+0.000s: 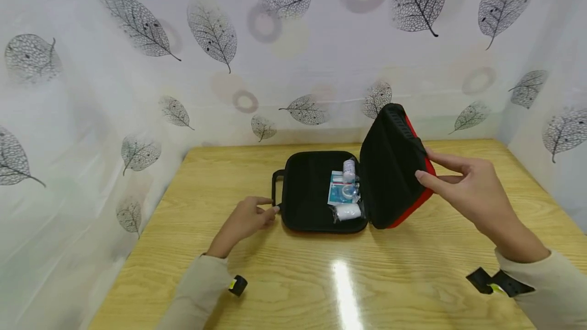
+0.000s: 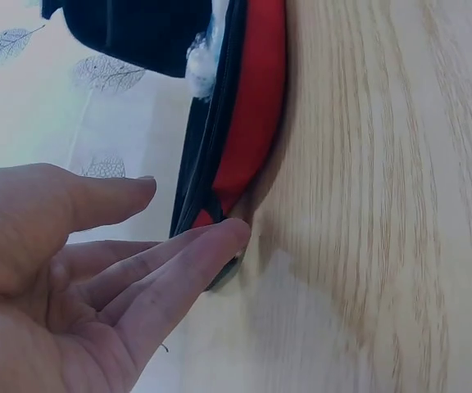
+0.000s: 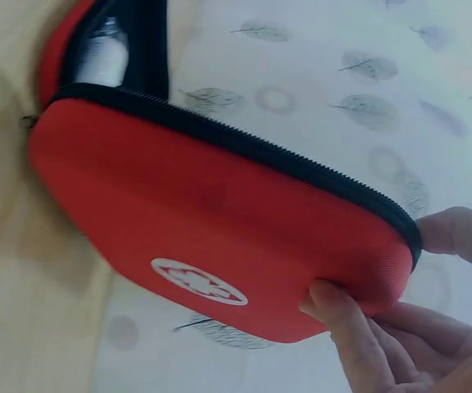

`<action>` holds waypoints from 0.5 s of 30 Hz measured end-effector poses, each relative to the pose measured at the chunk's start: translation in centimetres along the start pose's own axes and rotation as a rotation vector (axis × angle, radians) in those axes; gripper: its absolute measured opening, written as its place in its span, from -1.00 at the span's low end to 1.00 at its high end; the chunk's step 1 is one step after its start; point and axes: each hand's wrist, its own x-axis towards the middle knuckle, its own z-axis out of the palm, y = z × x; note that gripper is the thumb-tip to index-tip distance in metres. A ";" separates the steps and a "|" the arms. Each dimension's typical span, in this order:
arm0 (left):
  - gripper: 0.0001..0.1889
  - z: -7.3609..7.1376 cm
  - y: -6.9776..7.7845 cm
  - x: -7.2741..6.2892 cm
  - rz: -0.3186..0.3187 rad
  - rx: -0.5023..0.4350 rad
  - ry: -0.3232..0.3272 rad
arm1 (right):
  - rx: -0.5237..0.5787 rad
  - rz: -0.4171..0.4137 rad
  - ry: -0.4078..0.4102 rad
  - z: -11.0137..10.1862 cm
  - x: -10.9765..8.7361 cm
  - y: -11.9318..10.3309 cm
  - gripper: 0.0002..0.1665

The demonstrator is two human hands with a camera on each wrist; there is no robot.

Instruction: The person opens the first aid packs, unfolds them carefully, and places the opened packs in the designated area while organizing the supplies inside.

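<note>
A red first-aid case lies unfolded on the table, its black-lined base [image 1: 304, 192] flat and its lid [image 1: 390, 167] tilted up on the right. In the right wrist view the lid's red outside shows a white oval emblem [image 3: 200, 282] and a black zipper edge. My right hand [image 1: 472, 195] pinches the lid's outer edge between thumb and fingers. My left hand [image 1: 247, 218] has its fingers extended at the base's left side, by the black handle [image 1: 274, 187]. In the left wrist view, the fingertips are right at the handle's end, thumb apart.
Inside the base, near the hinge, lie a wrapped white roll [image 1: 348, 212], a blue-and-white packet [image 1: 338, 195] and a smaller white cylinder [image 1: 349, 169]. The wooden table [image 1: 284, 279] meets a leaf-patterned curtain [image 1: 293, 65] at the back and sides.
</note>
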 end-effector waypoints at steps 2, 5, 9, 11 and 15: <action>-0.49 0.2 -0.1 0.3 -0.013 0.004 -0.002 | 0.026 0.030 -0.010 -0.1 -0.1 0.7 -0.30; -0.48 0.3 -0.2 0.7 -0.039 0.014 -0.005 | 0.075 0.065 -0.024 -0.4 -0.1 2.0 -0.29; -0.49 0.1 -0.2 1.0 -0.063 0.059 0.013 | 0.230 0.091 -0.052 -0.8 0.0 3.6 -0.41; -0.49 0.0 -0.3 1.1 -0.065 0.090 0.027 | 0.351 0.112 -0.067 -0.9 0.0 4.5 -0.56; -0.52 -0.5 -0.7 1.4 -0.060 0.134 0.045 | 0.528 0.181 -0.095 -1.1 0.2 6.2 -0.67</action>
